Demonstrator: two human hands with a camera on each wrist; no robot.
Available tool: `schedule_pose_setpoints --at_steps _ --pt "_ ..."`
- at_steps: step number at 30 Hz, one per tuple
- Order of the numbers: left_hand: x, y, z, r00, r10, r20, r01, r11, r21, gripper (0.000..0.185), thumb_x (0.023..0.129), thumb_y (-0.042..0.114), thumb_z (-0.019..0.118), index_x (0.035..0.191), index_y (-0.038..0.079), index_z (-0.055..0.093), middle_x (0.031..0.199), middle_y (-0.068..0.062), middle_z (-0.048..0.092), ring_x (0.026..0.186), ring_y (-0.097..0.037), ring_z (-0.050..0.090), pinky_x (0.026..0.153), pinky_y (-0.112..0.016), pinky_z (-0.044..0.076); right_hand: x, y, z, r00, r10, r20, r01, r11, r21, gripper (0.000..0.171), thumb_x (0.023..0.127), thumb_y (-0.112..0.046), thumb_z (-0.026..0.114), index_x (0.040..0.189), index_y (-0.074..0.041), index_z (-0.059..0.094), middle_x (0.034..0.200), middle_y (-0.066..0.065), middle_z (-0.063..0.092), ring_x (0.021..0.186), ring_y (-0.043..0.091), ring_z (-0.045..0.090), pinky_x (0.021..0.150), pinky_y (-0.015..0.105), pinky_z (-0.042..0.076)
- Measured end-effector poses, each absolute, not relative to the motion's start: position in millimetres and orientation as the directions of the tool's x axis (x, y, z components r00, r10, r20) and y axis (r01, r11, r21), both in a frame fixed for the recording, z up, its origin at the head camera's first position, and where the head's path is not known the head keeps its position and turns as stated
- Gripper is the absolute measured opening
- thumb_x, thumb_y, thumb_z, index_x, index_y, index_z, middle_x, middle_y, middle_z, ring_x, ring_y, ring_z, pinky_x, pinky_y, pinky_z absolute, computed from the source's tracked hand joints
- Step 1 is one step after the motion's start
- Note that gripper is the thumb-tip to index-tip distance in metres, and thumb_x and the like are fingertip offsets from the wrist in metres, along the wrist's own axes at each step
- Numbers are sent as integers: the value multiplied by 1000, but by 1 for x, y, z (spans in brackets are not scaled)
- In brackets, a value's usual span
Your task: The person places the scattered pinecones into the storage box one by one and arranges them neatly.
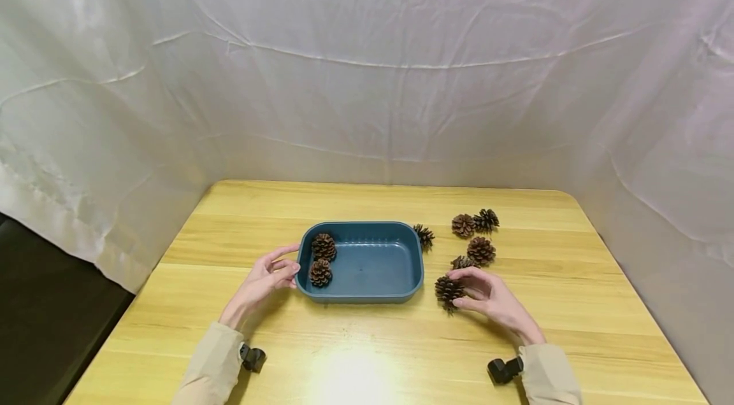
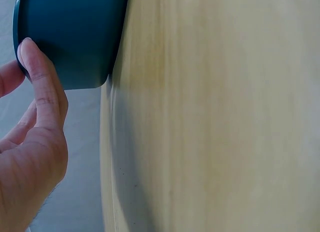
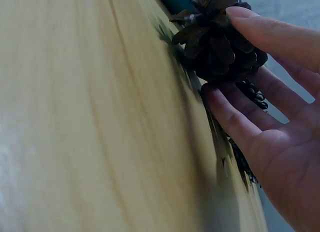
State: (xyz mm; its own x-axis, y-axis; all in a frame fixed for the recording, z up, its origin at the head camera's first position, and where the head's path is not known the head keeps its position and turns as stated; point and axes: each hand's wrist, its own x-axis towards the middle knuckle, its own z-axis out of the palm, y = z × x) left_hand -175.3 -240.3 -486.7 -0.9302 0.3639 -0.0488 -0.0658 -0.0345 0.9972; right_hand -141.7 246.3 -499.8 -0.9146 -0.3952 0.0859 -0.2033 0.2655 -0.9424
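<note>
While the left hand (image 1: 265, 282) rests its fingertips against the left end of the blue tray (image 1: 401, 290) on the wooden tabletop (image 1: 355, 354), the right hand (image 1: 487, 295) pinches a pine cone (image 1: 448, 290) lying just right of the tray; two pine cones (image 1: 322, 258) lie inside the tray at its left end, and five more (image 1: 480, 249) sit on the tabletop beyond the right hand; from the left wrist, a nearly straight finger (image 2: 42, 87) touches the tray's outer wall (image 2: 75, 37); from the right wrist, thumb and fingers (image 3: 235, 117) close round the cone (image 3: 220, 47).
</note>
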Motion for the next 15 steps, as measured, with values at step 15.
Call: schedule_pose_setpoints --at_steps 15 --pt "-175 -240 -486 -935 352 -41 -57 -35 998 60 101 5 57 150 -12 28 97 -1 68 74 -8 65 73 -24 62 -137 247 -498 -964 -266 -16 -83 358 -930 44 94 -18 71 132 0 59 129 24 64 103 0 64 93 15 52"
